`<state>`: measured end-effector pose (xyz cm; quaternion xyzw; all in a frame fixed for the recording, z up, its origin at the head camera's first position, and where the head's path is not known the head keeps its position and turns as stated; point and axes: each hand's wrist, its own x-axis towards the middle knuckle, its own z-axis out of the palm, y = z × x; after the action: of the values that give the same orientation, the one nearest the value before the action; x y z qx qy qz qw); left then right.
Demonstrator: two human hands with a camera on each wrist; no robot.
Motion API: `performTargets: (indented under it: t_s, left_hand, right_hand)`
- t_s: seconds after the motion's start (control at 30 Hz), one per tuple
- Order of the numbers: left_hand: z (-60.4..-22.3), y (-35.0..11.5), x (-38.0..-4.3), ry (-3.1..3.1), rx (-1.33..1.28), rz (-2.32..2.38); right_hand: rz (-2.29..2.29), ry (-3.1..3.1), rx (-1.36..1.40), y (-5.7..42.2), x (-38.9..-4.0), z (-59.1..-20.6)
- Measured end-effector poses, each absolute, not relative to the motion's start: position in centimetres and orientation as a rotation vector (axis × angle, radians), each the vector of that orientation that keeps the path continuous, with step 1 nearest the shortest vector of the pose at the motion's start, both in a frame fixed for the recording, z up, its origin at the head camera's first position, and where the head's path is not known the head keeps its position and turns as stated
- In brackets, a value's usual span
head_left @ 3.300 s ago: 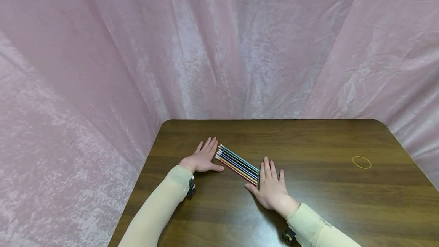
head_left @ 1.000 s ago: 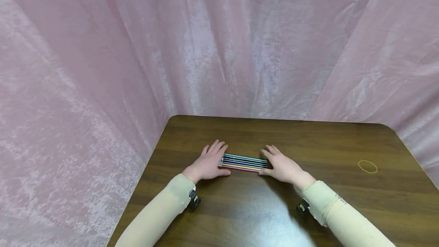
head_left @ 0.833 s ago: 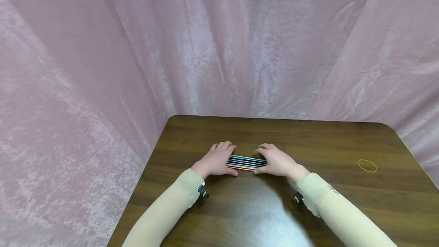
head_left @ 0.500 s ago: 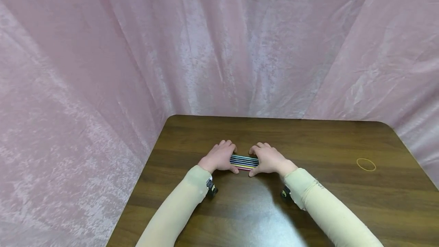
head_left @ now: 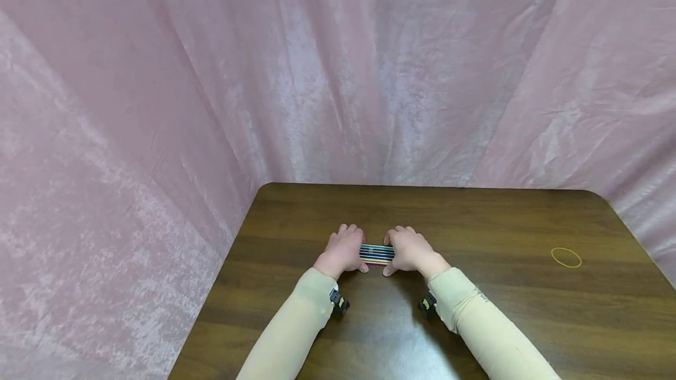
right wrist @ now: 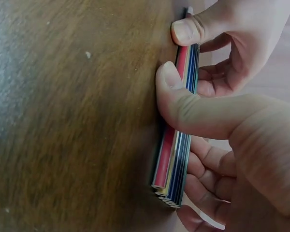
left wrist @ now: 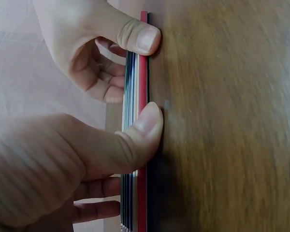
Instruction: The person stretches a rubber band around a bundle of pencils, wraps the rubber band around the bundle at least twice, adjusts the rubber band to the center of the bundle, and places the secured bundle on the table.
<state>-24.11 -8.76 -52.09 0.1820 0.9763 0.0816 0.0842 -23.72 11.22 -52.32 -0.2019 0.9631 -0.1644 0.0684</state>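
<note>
Several unsharpened pencils (head_left: 377,254), red, yellow, blue, black and green, lie side by side in a flat row across the table. My left hand (head_left: 344,250) grips the row near its left part, thumb on the near red pencil (left wrist: 142,86) and fingers on the far side. Opposite it, my right hand (head_left: 411,251) holds the same row, its thumb also on the red side. In the right wrist view the blunt pencil ends (right wrist: 166,198) stick out past my right hand, slightly uneven. Both hands cover much of the row.
A thin yellow rubber band (head_left: 563,248) lies on the right part of the brown wooden table (head_left: 475,221). Pink cloth (head_left: 338,75) hangs behind the table and on the left. A small black camera sits on each wrist.
The pencils turned from slanted to nearly straight across. My hands went from flat with straight fingers at the row's ends to gripping it, and slid inward closer together.
</note>
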Motion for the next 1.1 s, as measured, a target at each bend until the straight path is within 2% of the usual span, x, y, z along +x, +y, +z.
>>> performTargets:
  t_s: [0.73, 1.1]
  left_hand:
    - [-52.4, -8.7, -24.2, 2.901, 0.555, 0.243]
    - [-52.3, -9.1, -23.4, 2.906, 0.699, 0.187]
  right_hand:
    - [-0.485, 2.88, -0.622, 11.1, -23.2, -52.7]
    - [-0.384, 2.887, -0.592, 10.5, -22.7, -52.1]
